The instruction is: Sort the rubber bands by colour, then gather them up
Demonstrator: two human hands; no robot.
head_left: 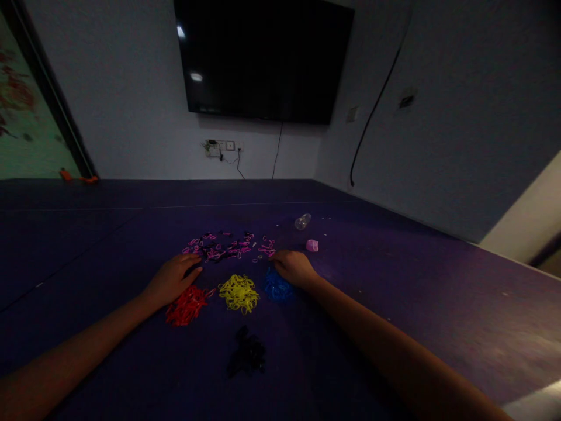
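Bands sorted by colour on a purple floor (109, 240), with both hands at work. The mixed bands (225, 252), pink and black, lie scattered in a loose strip between the hands, on the side toward the floor's far edge. The left hand (173, 279) is at the strip's left end, palm down, thumb parted from the fingers by a narrow gap; no band shows in that gap. The red pile (187, 305) lies just beside this hand, on its near side. The right hand (293, 266) has its fingers curled down beside the pink bands (266, 249) at the strip's right end; whether it grips one cannot be told. The blue pile (277, 286) lies partly beneath it. Between the hands is the yellow pile (239, 293); the black pile (248, 352) lies nearer the floor's near edge. Beyond the right hand are a pink lump (312, 245) and, farther toward the far right corner, a clear container (302, 221).
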